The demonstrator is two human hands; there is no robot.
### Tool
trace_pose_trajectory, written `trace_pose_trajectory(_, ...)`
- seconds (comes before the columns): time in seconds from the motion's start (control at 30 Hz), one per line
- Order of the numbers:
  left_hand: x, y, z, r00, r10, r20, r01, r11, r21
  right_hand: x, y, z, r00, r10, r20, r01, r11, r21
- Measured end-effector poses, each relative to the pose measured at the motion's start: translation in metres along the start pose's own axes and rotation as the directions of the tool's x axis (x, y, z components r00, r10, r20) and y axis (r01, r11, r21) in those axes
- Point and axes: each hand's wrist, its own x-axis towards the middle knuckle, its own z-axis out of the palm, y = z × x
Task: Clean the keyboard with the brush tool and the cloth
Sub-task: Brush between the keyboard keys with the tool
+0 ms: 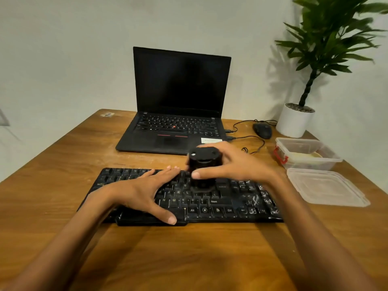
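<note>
1. Black keyboard point(210, 198) lies across the wooden tabletop point(189, 259), in front of an open laptop point(178, 101). White residue shows on the keys at its right end; the left half looks cleaner.
2. Right hand point(233, 164) is wrapped around a squat black cylindrical brush tool point(203, 164), thumb at the near side, fingers curled over the far side. The tool stands upright with its lower end on the keys near the middle of the board. Bristles cannot be made out.
3. Left hand point(138, 190) lies flat and spread on the left half of the keyboard, thumb reaching to the front edge, apparently bracing the board. It holds nothing.
4. Judgement: brushing is the step in hand, with the soiled right section not yet treated.
5. Recommended practice: keep the tool upright, press lightly, work row by row toward the right end, and keep the left hand down so the board does not slide.
6. No cloth can be identified in view.
7. Other items: a wired mouse point(262, 130) and a potted plant point(298, 120) at the far right; a clear plastic container point(304, 154) with its lid point(325, 190) lying off, just right of the keyboard.
</note>
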Motion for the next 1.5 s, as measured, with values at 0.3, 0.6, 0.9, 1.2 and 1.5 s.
trace_pose_trajectory(0.3, -0.004, -0.005, 0.001, 0.999, -0.036, -0.001, 0.036, 0.998, -0.047, -0.037, 0.043, -0.044, 0.980, 0.191, -0.059, -0.185, 0.978, 0.097)
trace_pose_trajectory(0.6, -0.006, -0.003, 0.000, 1.000, -0.004, 0.003, 0.004, 0.998, -0.064, -0.023, 0.053, -0.029, 0.961, 0.220, -0.165, -0.206, 0.974, 0.098)
trace_pose_trajectory(0.9, 0.037, 0.025, -0.017, 0.993, 0.118, -0.007, -0.118, 0.993, 0.001, -0.001, 0.047, -0.017, 0.972, 0.142, -0.185, -0.122, 0.986, 0.117)
trace_pose_trajectory(1.2, 0.047, 0.013, -0.010, 0.997, 0.066, 0.032, -0.064, 0.996, -0.057, 0.008, 0.065, -0.022, 0.923, 0.198, -0.330, -0.151, 0.975, 0.163)
trace_pose_trajectory(1.5, 0.048, 0.012, -0.009, 0.998, 0.050, 0.039, -0.049, 0.998, -0.033, -0.008, 0.068, -0.037, 0.901, 0.276, -0.334, -0.229, 0.958, 0.174)
